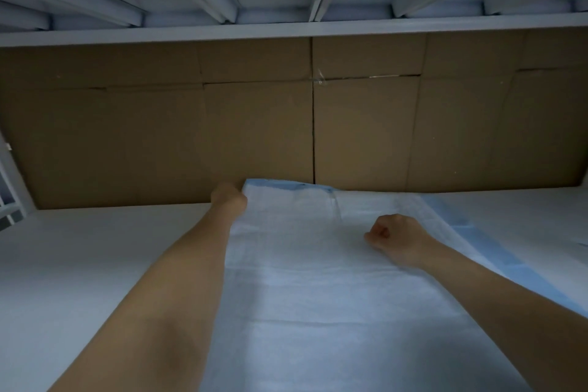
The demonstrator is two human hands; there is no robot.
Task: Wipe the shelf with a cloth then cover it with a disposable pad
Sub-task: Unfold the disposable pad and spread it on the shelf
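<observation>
Gripping the disposable pad point(305, 280) at its far left corner, the left hand point(229, 198) is curled; the right hand point(396, 240) is fisted, resting on the pad.

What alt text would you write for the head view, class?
Two bare hands spread a white, blue-edged pad on a white shelf: the left hand grips its far corner, the right hand rests fisted on it. Brown cardboard lines the back.

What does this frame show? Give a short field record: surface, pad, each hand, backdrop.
surface: white shelf, partly covered
pad: disposable pad, white with blue edges, far edge bunched against the backdrop
left hand: at pad's far left corner, grip unclear
right hand: fist resting on pad
backdrop: cardboard panels
</observation>
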